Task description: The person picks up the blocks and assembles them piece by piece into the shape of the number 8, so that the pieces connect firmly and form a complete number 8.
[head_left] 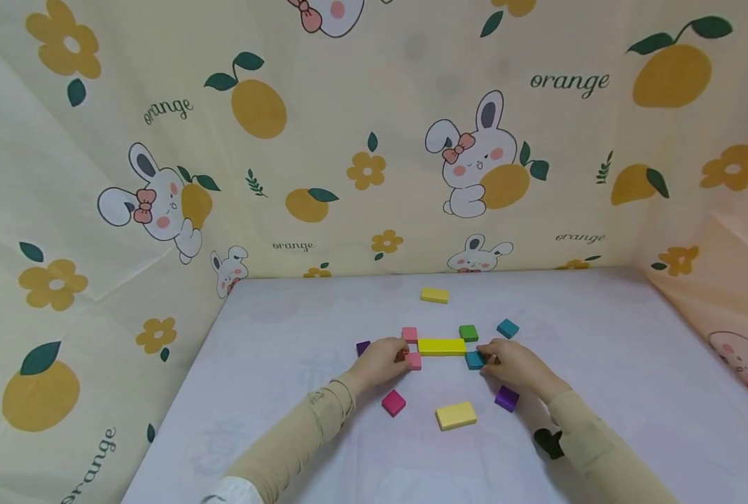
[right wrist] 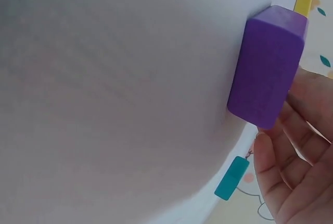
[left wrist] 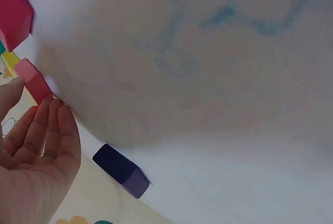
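Observation:
My left hand pinches a pink block beside the near left end of a long yellow block. In the left wrist view the thumb and fingertips meet that pink block. Another pink block sits just behind it. At the other end, my right hand has its fingertips on a teal block, with a green block behind. The right wrist view hides this grip behind a purple block.
Yellow blocks lie at the back and front. Around the hands are a magenta block, a purple block, a teal block and a dark purple block. A patterned cloth hangs behind the white table.

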A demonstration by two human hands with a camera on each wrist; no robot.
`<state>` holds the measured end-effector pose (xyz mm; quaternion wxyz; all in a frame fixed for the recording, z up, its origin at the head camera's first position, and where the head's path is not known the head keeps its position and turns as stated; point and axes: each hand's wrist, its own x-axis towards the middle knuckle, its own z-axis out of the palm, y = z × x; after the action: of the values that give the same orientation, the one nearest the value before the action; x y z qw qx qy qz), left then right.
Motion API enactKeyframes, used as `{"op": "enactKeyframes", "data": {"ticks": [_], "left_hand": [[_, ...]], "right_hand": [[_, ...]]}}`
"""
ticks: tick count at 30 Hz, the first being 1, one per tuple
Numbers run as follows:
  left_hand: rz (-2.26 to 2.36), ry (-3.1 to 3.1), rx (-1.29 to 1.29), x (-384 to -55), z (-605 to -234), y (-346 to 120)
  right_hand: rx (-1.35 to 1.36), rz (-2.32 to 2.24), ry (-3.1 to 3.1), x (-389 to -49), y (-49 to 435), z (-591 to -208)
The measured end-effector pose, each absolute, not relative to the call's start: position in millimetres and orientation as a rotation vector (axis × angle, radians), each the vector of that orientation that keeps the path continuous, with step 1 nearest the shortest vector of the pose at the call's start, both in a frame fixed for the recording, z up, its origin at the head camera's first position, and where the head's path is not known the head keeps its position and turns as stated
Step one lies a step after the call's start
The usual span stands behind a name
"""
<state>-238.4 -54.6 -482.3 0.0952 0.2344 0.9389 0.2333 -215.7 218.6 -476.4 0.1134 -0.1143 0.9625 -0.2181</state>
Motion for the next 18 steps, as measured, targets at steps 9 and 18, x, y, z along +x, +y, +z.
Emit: {"op": "enactKeyframes", "data": {"ticks": [9,18], "left_hand": [[0.693,2.775,0.710,-237.5,-482.3,-55.0],[0.731,2.760,0.689,-239.1,-483.6,-56.1]], "right_hand": [[-0.360,-0.623,2.830,-211.7,221.6,-475.7],[-0.315,-0.704,2.794,-201.4,235.0,-468.4]]}}
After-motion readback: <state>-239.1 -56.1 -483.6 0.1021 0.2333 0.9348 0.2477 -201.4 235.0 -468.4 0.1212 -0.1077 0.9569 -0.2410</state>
